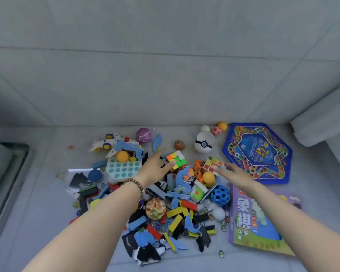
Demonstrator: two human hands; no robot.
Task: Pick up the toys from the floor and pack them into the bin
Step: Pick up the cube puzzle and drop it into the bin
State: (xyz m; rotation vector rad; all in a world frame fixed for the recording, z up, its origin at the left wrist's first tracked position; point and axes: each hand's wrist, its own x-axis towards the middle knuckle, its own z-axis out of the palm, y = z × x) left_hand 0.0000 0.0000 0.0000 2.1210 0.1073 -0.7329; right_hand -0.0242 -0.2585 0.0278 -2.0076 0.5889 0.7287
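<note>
A heap of toys covers the grey floor: blocks, foam puzzle pieces, balls and marbles. My left hand (155, 169), wearing a bead bracelet, reaches over the heap with spread fingers; its thumb touches the lower side of a bright stickerless puzzle cube (176, 159). My right hand (234, 173) stretches forward with straight fingers, the tips touching a white-edged puzzle cube (212, 163). Neither cube is enclosed by fingers. No bin is plainly in view.
A blue hexagonal game board (257, 154) and a purple chess box (259, 222) lie at the right. A white ball with a black band (203, 142), a purple ball (143, 135) and a toy plane (106, 144) lie behind the heap. White furniture (322, 122) stands at right; a dark-framed edge (10, 165) runs at left.
</note>
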